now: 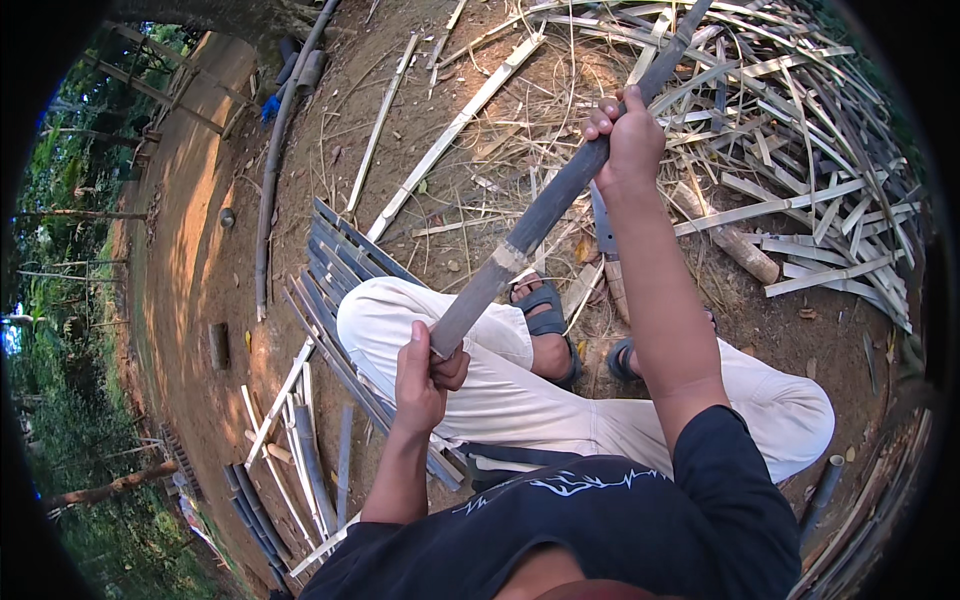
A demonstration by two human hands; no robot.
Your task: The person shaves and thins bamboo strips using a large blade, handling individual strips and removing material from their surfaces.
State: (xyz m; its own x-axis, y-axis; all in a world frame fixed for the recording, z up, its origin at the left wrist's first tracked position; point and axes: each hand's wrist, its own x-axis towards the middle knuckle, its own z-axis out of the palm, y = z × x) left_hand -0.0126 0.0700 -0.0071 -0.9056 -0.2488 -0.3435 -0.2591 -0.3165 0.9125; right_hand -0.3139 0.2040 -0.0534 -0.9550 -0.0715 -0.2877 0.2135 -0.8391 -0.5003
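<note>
A long dark grey bamboo pole [545, 210] slants across my lap, its near end low on the left and its far end up at the right. My left hand [422, 382] is closed around the near end, thumb laid along it. Farther up, my right hand [632, 142] grips the pole with its fingers curled round. A pale ring marks a joint of the bamboo between the hands. On the ground by my right forearm lies a machete [604, 225], partly hidden behind the arm, its wooden handle toward my feet.
A big heap of split bamboo strips [800, 130] lies at the far right, with a short log [745, 252] beside it. Dark bamboo slats [350, 250] are stacked by my left knee. A long thin pole [270, 190] and pale strips [455, 135] lie on the dirt.
</note>
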